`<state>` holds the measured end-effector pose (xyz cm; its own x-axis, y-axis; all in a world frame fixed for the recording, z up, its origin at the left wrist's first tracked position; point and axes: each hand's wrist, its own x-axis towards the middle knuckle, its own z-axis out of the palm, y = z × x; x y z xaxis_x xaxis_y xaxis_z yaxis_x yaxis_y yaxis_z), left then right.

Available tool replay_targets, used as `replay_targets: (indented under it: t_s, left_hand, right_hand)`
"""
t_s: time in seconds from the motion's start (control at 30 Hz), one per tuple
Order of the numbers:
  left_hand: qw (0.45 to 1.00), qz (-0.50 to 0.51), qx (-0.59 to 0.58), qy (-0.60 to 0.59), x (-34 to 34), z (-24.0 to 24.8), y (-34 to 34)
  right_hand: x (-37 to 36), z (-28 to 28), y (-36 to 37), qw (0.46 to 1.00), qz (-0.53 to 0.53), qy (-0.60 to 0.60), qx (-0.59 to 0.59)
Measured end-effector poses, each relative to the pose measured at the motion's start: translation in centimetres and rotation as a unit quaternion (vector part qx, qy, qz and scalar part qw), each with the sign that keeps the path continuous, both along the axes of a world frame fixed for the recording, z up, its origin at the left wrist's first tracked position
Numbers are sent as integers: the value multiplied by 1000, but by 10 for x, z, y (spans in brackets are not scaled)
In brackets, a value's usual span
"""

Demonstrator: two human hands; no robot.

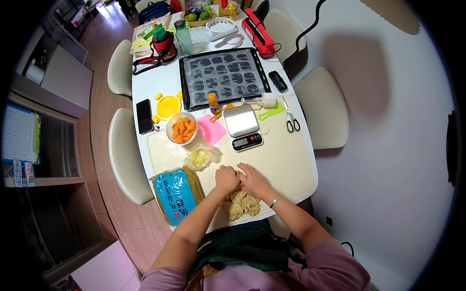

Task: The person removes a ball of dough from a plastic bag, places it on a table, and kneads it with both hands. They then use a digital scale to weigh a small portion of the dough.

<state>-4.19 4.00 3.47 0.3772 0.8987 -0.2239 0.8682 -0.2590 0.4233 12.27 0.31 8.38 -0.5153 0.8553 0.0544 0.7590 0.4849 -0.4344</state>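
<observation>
My left hand (227, 179) is curled closed over the near part of the cream-coloured mat (284, 162). Right against it, my right hand (255, 184) has its fingers stretched forward and apart. Whatever lies between the two hands is hidden. A lump of crumbly, pale tan dough (241, 205) rests on the mat just below them, close to my body. Left of the dough lies a blue-labelled clear package (175, 196) with yellowish-brown contents. A crumpled clear plastic bag (201, 157) with something pale yellow inside sits beyond my left hand. Past my hands stands a digital kitchen scale (241, 121).
A white bowl of orange pieces (183, 131), a pink sheet (212, 130), a black phone (144, 116) and a yellow lid (169, 106) are on the left. Scissors (291, 119) and a green tool (273, 111) lie right. Farther off is a lined black baking tray (183, 82).
</observation>
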Motion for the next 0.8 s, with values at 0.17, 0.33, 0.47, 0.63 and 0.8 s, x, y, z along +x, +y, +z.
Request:
replay_targets:
  t_s: [0.17, 0.33, 0.47, 0.63, 0.8]
  left_hand:
    - [988, 34, 114, -99, -1, 13, -35]
    - [974, 87, 121, -170, -7, 4, -51]
    - [962, 121, 160, -184, -3, -4, -50]
    - [959, 143, 128, -208, -1, -16, -33]
    - [965, 136, 122, -187, -1, -23, -23]
  right_hand:
    - [-12, 9, -23, 947, -170, 208, -178]
    - [-39, -15, -18, 957, -267, 111, -38]
    - [-52, -49, -16, 942, -317, 84, 72]
    - [-51, -56, 0, 944, -318, 58, 67]
    - [-48, -57, 15, 954, -298, -9, 31]
